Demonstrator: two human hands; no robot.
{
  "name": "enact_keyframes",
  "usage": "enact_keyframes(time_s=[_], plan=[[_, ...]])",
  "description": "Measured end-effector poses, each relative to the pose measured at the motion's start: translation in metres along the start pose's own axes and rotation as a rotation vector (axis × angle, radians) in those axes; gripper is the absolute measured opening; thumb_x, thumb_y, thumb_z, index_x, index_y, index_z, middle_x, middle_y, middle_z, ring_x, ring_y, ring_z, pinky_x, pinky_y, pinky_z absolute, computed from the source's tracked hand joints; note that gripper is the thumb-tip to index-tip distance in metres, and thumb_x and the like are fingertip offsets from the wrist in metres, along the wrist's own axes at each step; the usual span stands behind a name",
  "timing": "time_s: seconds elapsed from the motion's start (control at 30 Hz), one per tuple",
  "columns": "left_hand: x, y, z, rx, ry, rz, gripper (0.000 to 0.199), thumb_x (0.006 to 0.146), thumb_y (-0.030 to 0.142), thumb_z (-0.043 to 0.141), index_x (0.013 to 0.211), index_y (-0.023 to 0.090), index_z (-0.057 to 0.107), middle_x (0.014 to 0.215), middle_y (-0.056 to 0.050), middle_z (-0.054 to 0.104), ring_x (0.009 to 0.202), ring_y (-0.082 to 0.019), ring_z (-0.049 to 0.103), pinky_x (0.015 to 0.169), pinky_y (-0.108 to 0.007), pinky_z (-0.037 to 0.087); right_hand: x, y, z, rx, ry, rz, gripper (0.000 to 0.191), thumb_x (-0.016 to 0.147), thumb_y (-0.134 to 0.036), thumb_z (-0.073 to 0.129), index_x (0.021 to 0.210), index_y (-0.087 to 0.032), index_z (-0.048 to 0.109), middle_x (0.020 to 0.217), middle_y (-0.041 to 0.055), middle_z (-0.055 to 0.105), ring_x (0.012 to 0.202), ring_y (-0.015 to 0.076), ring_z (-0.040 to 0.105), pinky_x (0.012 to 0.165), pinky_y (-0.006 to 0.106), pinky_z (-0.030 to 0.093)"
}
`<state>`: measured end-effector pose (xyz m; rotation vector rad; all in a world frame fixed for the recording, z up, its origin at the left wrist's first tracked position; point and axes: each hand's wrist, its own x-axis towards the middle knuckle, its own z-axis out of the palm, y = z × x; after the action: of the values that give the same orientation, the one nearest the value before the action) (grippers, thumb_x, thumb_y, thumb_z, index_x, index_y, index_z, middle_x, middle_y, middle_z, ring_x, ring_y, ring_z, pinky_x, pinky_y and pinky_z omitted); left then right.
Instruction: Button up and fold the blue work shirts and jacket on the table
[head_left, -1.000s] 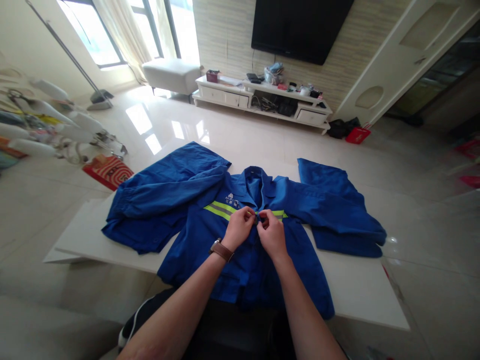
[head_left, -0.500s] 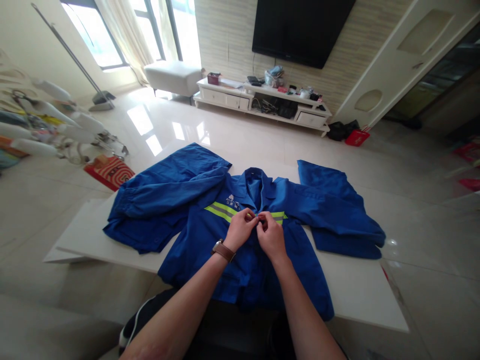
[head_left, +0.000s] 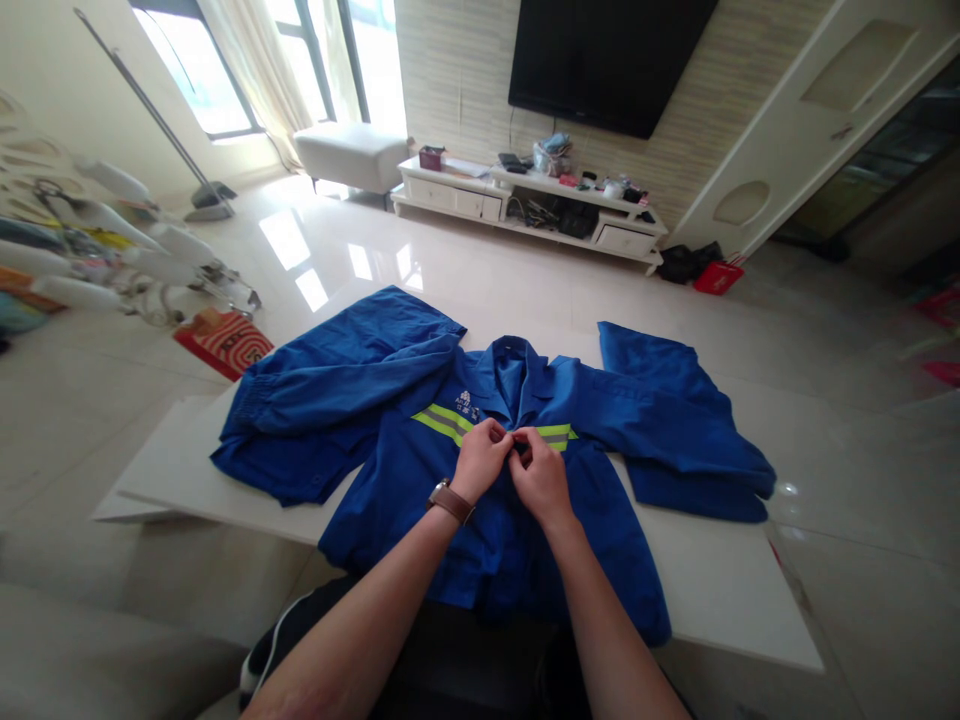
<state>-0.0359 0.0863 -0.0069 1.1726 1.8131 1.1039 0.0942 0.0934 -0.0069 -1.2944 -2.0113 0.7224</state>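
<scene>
A blue work jacket [head_left: 420,490] with a yellow-green and grey reflective stripe lies face up, collar away from me, its sleeves spread to both sides. My left hand [head_left: 484,458], with a brown-strapped watch on its wrist, pinches the jacket's front edge at stripe height, just under the collar opening. Right beside it my right hand [head_left: 538,472] pinches the same spot, fingertips nearly touching the left ones. Whatever small part lies between the fingertips is hidden. Folded blue cloth [head_left: 409,312] lies beneath the left sleeve, and more blue cloth [head_left: 645,350] under the right one.
The jacket rests on a white table [head_left: 739,590]. Thread cones [head_left: 180,243] on a stand and a red patterned bag [head_left: 225,343] are at the left. Across the shiny floor stand a grey bench [head_left: 351,150] and a white TV cabinet [head_left: 450,198].
The view has shifted very slightly. Both hands stay pinched at the jacket's front, with only small finger movement.
</scene>
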Motion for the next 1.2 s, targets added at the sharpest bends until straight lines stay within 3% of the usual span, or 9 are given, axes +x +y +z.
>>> enact_keyframes(time_s=[0.33,0.77,0.9,1.2], plan=[[0.001,-0.002,0.000,0.014,-0.008,-0.003,0.014,0.089,0.018,0.063,0.076,0.016,0.068,0.070,-0.001,0.068,0.068,-0.014,0.062,0.064,-0.025,0.041,0.000,0.003,0.003,-0.012,-0.014,-0.001,0.022,0.087,-0.021,0.054,0.104,-0.024,0.067,0.100,0.0034,0.076,0.069,0.0177,0.067,0.073,0.030,0.050],[0.007,-0.012,0.006,-0.057,0.006,-0.047,0.012,0.091,0.019,0.063,0.080,0.015,0.067,0.079,-0.006,0.073,0.074,-0.016,0.067,0.069,-0.026,0.047,-0.003,0.001,0.004,-0.029,-0.028,-0.009,0.023,0.086,-0.020,0.055,0.104,-0.023,0.068,0.089,0.0032,0.073,0.073,0.0195,0.065,0.072,0.030,0.047],[0.007,-0.010,0.006,-0.065,0.026,-0.055,0.013,0.090,0.018,0.063,0.079,0.014,0.068,0.077,-0.006,0.073,0.072,-0.016,0.067,0.068,-0.026,0.046,-0.003,0.000,0.004,-0.031,-0.037,-0.018,0.024,0.086,-0.020,0.053,0.105,-0.022,0.068,0.096,0.0045,0.073,0.076,0.0194,0.065,0.074,0.029,0.047],[0.006,-0.004,0.006,-0.095,0.051,-0.047,0.014,0.088,0.016,0.065,0.074,0.015,0.067,0.072,-0.005,0.071,0.069,-0.015,0.065,0.066,-0.025,0.045,-0.005,-0.005,0.004,-0.072,0.015,0.105,0.027,0.088,-0.022,0.053,0.113,-0.023,0.062,0.097,0.0041,0.074,0.076,0.0199,0.067,0.078,0.032,0.049]])
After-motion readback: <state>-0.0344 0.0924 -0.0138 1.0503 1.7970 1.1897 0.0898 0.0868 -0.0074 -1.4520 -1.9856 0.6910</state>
